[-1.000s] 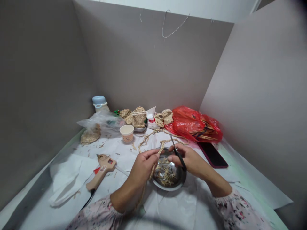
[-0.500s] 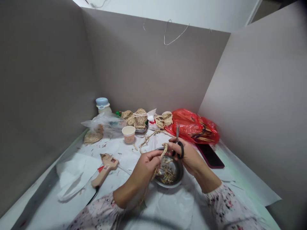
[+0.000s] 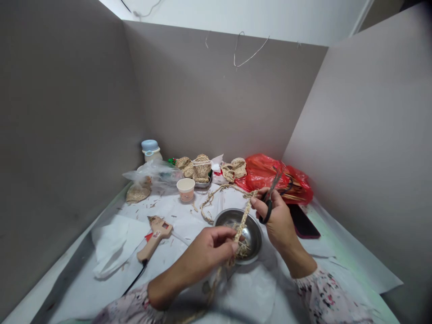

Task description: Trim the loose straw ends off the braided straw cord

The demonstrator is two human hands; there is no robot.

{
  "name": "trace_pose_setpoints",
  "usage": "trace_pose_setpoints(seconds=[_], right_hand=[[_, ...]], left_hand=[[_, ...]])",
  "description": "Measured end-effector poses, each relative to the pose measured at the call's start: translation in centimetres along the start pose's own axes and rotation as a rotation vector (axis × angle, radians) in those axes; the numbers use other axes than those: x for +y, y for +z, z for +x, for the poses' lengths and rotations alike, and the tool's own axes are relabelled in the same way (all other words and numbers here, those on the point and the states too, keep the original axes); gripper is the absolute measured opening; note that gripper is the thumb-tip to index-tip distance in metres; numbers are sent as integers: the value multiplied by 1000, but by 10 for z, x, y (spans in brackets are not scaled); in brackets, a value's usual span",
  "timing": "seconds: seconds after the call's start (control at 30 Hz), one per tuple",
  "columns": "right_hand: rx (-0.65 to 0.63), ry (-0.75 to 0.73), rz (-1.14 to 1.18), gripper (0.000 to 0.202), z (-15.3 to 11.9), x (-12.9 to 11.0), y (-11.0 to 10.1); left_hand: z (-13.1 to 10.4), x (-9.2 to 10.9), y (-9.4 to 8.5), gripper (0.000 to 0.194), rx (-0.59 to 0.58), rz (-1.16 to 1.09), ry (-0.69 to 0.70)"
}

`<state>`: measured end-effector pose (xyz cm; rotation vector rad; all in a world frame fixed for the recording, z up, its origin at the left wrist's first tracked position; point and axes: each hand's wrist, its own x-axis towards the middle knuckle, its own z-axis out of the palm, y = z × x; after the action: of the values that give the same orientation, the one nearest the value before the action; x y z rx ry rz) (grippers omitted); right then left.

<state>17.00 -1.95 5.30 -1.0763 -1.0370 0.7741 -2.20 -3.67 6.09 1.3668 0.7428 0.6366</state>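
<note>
A braided straw cord (image 3: 244, 219) stretches between my two hands, over a metal bowl (image 3: 257, 238) with straw scraps inside. My left hand (image 3: 216, 247) pinches the cord near the bowl's front left side. Higher up, my right hand (image 3: 276, 213) grips the cord's upper part between thumb and fingers and also holds black-handled scissors (image 3: 269, 202), their blades pointing up. From my right hand the cord loops back over the table behind the bowl, and another length hangs below my left hand.
On the left are a glue gun (image 3: 155, 236), a crumpled white sheet (image 3: 113, 245) and a paper cup (image 3: 186, 190). Woven straw pieces (image 3: 201, 168), a plastic bag and a blue-lidded bottle (image 3: 150, 150) stand behind. A red bag (image 3: 256, 173) and a phone (image 3: 303, 221) lie right.
My hands have moved apart, stretching more of the cord between them. My right hand has shifted right, and the scissors now tilt to the right. The view has shifted slightly.
</note>
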Motion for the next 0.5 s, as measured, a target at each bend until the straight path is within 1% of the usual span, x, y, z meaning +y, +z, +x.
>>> trace_pose_setpoints(seconds=[0.1,0.23,0.27,0.37,0.5], right_hand=[[-3,-24,-49,30,-4,3,-5],[-17,-23,-73,28,-6,10,-9],[-23,-10,-51,29,-6,12,-10],[-44,46,57,30,-4,22,-16],[-84,113,208,33,-3,35,-23]], left_hand=[[-3,-5,4,32,-35,-42,-30],[-3,-23,8,29,-59,-14,-93],[-2,-27,9,27,-45,-8,-100],[1,-36,15,25,-69,33,-115],[2,-33,25,27,-64,108,-172]])
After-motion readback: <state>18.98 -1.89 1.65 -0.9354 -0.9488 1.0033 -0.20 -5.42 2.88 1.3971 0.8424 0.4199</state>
